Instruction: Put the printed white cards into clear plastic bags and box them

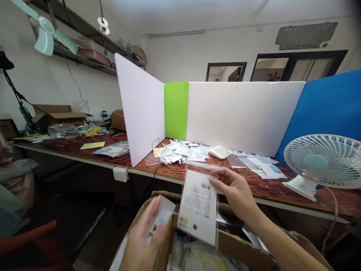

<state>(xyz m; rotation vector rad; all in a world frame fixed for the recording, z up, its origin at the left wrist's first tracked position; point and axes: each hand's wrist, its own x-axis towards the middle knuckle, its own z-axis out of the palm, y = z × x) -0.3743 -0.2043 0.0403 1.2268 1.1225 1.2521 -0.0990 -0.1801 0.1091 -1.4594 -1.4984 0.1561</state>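
My right hand pinches the top right edge of a white printed card in a clear sleeve, holding it upright over an open cardboard box. My left hand, blurred by motion, sits at the box's left edge and lies against another clear-sleeved packet; its fingers look extended. The box holds several packets and plastic bags.
A wooden table carries a pile of printed cards, a white pad, more sleeves and a white desk fan. White, green and blue partition boards stand behind. Cardboard boxes sit far left; a red chair is lower left.
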